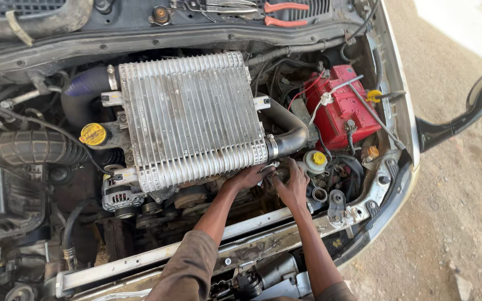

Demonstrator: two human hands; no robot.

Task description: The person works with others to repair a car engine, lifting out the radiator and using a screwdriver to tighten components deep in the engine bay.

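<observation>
Engine bay, viewed from above, bonnet raised. Left hand (247, 177): reaches in under the lower right corner of the intercooler (191, 120), fingers curled over a dark engine part (270, 174) that is mostly hidden; whether they are clamped on it cannot be told. Right hand (292, 187): just beside the left, palm down on the same dark part, fingers bent around it; the grip itself is hidden. The part lies directly beneath both hands, below the black rubber hose (288, 134) that curves off the intercooler and left of the small reservoir (314, 161). One ribbed silver intercooler, central. One red battery (341, 106), upper right, with cables across it. Three yellow caps: one large (93, 134) left of the intercooler, one on the small reservoir (319, 158), one small (374, 96) beside the battery. One alternator (119, 196) at the intercooler's lower left corner. One pair of orange-handled pliers (283, 14) on the cowl at the top. One corrugated air duct (26, 149), left. One wing mirror (470, 108), right, over sandy ground.
</observation>
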